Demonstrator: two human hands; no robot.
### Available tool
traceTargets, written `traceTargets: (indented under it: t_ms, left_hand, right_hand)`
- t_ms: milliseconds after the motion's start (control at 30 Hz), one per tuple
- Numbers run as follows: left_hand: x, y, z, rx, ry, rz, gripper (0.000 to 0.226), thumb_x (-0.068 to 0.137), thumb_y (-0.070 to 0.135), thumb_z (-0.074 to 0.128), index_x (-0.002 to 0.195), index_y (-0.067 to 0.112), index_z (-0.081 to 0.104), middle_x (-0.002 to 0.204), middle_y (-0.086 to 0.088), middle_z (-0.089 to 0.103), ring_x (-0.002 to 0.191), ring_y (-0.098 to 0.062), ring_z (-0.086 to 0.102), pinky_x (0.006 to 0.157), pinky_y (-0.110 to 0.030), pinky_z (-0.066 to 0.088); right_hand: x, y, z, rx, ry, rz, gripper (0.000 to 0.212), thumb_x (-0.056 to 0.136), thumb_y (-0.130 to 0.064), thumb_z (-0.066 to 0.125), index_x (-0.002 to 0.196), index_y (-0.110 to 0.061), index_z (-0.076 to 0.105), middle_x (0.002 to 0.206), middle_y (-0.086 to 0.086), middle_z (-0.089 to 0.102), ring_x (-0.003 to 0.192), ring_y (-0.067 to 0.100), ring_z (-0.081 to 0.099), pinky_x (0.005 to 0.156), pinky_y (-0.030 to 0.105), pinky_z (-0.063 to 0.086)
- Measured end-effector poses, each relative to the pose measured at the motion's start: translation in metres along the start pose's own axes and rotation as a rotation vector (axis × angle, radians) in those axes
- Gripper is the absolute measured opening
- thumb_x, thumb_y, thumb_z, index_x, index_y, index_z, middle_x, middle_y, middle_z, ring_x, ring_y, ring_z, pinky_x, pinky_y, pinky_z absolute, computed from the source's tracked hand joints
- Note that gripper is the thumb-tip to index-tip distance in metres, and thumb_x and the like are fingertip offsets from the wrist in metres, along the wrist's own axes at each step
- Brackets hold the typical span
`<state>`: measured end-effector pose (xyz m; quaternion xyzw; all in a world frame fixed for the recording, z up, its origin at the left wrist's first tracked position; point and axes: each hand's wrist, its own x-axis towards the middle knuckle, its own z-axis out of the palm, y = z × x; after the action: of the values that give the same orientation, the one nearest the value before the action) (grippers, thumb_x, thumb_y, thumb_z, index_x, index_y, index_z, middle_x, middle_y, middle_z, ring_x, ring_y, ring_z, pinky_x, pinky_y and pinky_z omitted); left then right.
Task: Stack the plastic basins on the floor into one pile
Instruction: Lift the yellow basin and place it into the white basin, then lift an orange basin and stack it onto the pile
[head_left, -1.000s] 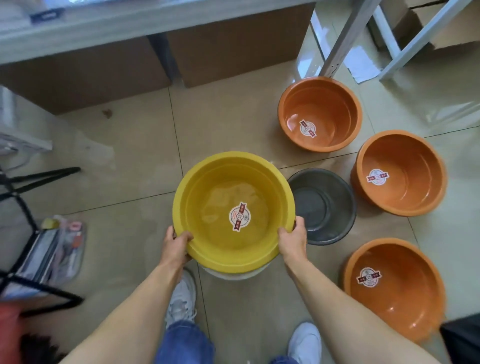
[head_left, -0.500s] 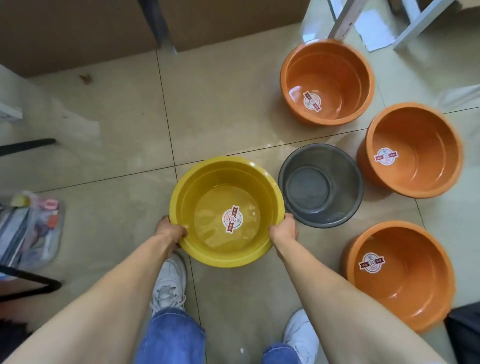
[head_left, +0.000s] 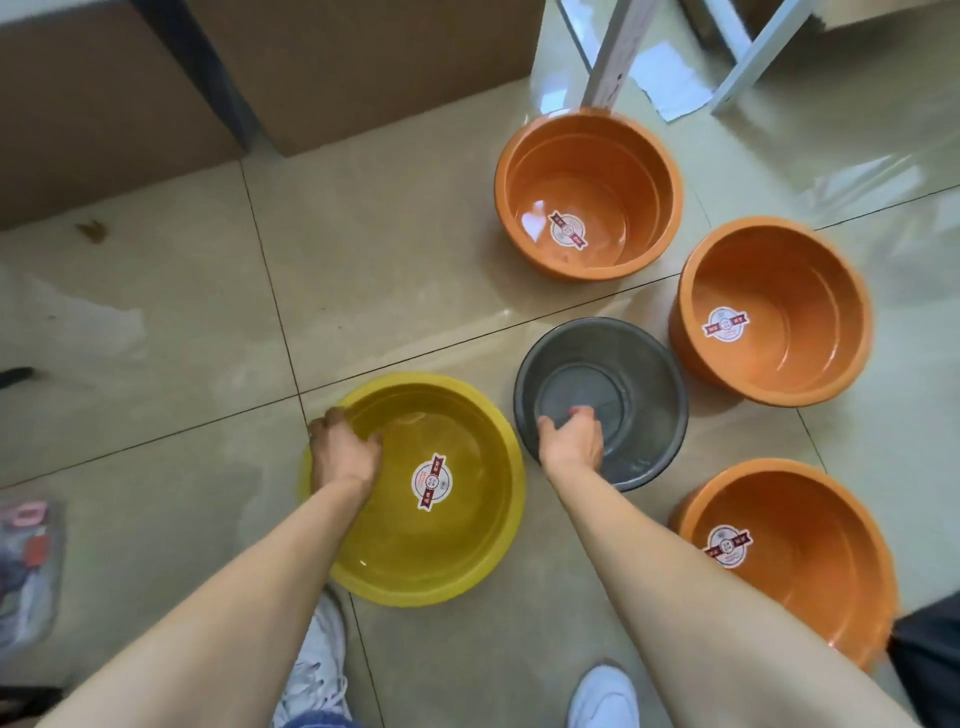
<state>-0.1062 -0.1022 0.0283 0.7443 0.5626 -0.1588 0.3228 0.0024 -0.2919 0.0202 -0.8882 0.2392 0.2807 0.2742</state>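
A yellow basin (head_left: 457, 561) with a round sticker sits on the floor in front of my feet. My left hand (head_left: 343, 452) grips its left rim, fingers inside. Just to its right stands a smaller dark grey basin (head_left: 649, 384); my right hand (head_left: 571, 439) is closed over its near rim. Three orange basins stand separately: one at the back (head_left: 587, 192), one at the right (head_left: 774, 312), one at the near right (head_left: 789, 556). Whether another basin lies under the yellow one is hidden.
Cardboard boxes (head_left: 363, 62) line the far wall. White metal frame legs (head_left: 613, 52) stand behind the back orange basin. A clear pouch with small items (head_left: 26, 561) lies at the left edge. My white shoes (head_left: 317, 670) are below the yellow basin.
The yellow basin came down to the floor. My right hand left its rim and moved right onto the grey basin's near rim. My left hand stays on the yellow rim.
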Motion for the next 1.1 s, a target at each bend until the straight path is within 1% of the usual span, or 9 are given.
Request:
traceTargets:
  t_ms: [133, 267, 367, 500, 633, 700, 767, 900, 1100]
  left_hand:
    - [0.019, 0.085, 0.029, -0.188, -0.14, 0.151, 0.05, 0.094, 0.029, 0.054, 0.14, 0.012, 0.044, 0.145, -0.012, 0.049, 0.131, -0.032, 0.049, 0.109, -0.038, 0.037]
    - [0.041, 0.17, 0.064, -0.408, -0.263, 0.187, 0.05, 0.094, 0.035, 0.051, 0.136, 0.01, 0.048, 0.139, -0.01, 0.055, 0.127, -0.029, 0.052, 0.105, -0.033, 0.039]
    - [0.064, 0.212, 0.084, -0.529, -0.298, 0.197, 0.055, 0.089, 0.043, 0.051, 0.132, 0.009, 0.05, 0.134, -0.017, 0.059, 0.124, -0.036, 0.055, 0.103, -0.042, 0.044]
    - [0.107, 0.256, 0.12, -0.609, -0.317, 0.167, 0.069, 0.083, 0.047, 0.052, 0.136, 0.004, 0.045, 0.141, -0.028, 0.048, 0.129, -0.047, 0.047, 0.105, -0.058, 0.039]
    - [0.136, 0.277, 0.138, -0.703, -0.268, 0.082, 0.052, 0.087, 0.036, 0.057, 0.128, 0.004, 0.051, 0.132, -0.022, 0.06, 0.12, -0.037, 0.06, 0.1, -0.048, 0.048]
    - [0.144, 0.284, 0.144, -0.757, -0.269, 0.071, 0.042, 0.087, 0.021, 0.057, 0.126, 0.004, 0.054, 0.129, -0.022, 0.062, 0.103, -0.028, 0.065, 0.091, -0.038, 0.051]
    - [0.148, 0.292, 0.151, -0.804, -0.279, 0.083, 0.037, 0.087, 0.003, 0.051, 0.123, 0.002, 0.057, 0.125, -0.023, 0.065, 0.083, -0.022, 0.061, 0.079, -0.035, 0.05]
    - [0.14, 0.296, 0.153, -0.881, -0.234, 0.026, 0.044, 0.086, -0.01, 0.043, 0.126, 0.003, 0.056, 0.121, -0.02, 0.065, 0.091, -0.03, 0.063, 0.086, -0.047, 0.056]
    - [0.122, 0.274, 0.136, -0.851, -0.186, -0.052, 0.046, 0.08, -0.014, 0.044, 0.121, 0.002, 0.057, 0.116, -0.02, 0.067, 0.085, -0.029, 0.061, 0.081, -0.044, 0.056]
  right_hand:
    - [0.054, -0.048, -0.024, 0.235, 0.049, -0.016, 0.041, 0.095, -0.029, 0.056, 0.13, -0.009, 0.052, 0.135, 0.013, 0.057, 0.125, 0.033, 0.054, 0.101, 0.037, 0.042]
    - [0.122, -0.088, -0.047, 0.465, 0.114, 0.001, 0.045, 0.095, -0.034, 0.053, 0.131, -0.007, 0.051, 0.133, 0.013, 0.058, 0.126, 0.034, 0.053, 0.104, 0.04, 0.041]
    - [0.163, -0.107, -0.061, 0.517, 0.118, 0.012, 0.052, 0.095, -0.039, 0.051, 0.135, -0.006, 0.048, 0.134, 0.015, 0.058, 0.124, 0.037, 0.054, 0.102, 0.041, 0.043]
    - [0.216, -0.116, -0.062, 0.559, 0.088, 0.041, 0.057, 0.096, -0.039, 0.05, 0.141, -0.005, 0.042, 0.138, 0.017, 0.056, 0.126, 0.038, 0.053, 0.101, 0.039, 0.043]
    - [0.244, -0.118, -0.053, 0.594, 0.039, 0.076, 0.054, 0.097, -0.034, 0.052, 0.141, -0.005, 0.041, 0.137, 0.017, 0.056, 0.124, 0.037, 0.056, 0.099, 0.038, 0.045]
    - [0.252, -0.12, -0.049, 0.623, 0.021, 0.08, 0.052, 0.096, -0.027, 0.052, 0.141, -0.004, 0.04, 0.137, 0.019, 0.056, 0.124, 0.037, 0.056, 0.1, 0.038, 0.045]
    - [0.256, -0.123, -0.045, 0.674, 0.01, 0.093, 0.05, 0.097, -0.021, 0.049, 0.143, -0.004, 0.038, 0.139, 0.019, 0.053, 0.125, 0.038, 0.055, 0.106, 0.042, 0.046]
    - [0.268, -0.123, -0.04, 0.702, 0.023, 0.103, 0.045, 0.094, -0.013, 0.047, 0.138, -0.005, 0.044, 0.131, 0.019, 0.06, 0.117, 0.038, 0.061, 0.1, 0.048, 0.051]
    - [0.242, -0.12, -0.046, 0.72, -0.031, 0.092, 0.035, 0.091, -0.006, 0.05, 0.125, -0.009, 0.055, 0.117, 0.016, 0.068, 0.105, 0.036, 0.068, 0.091, 0.05, 0.057]
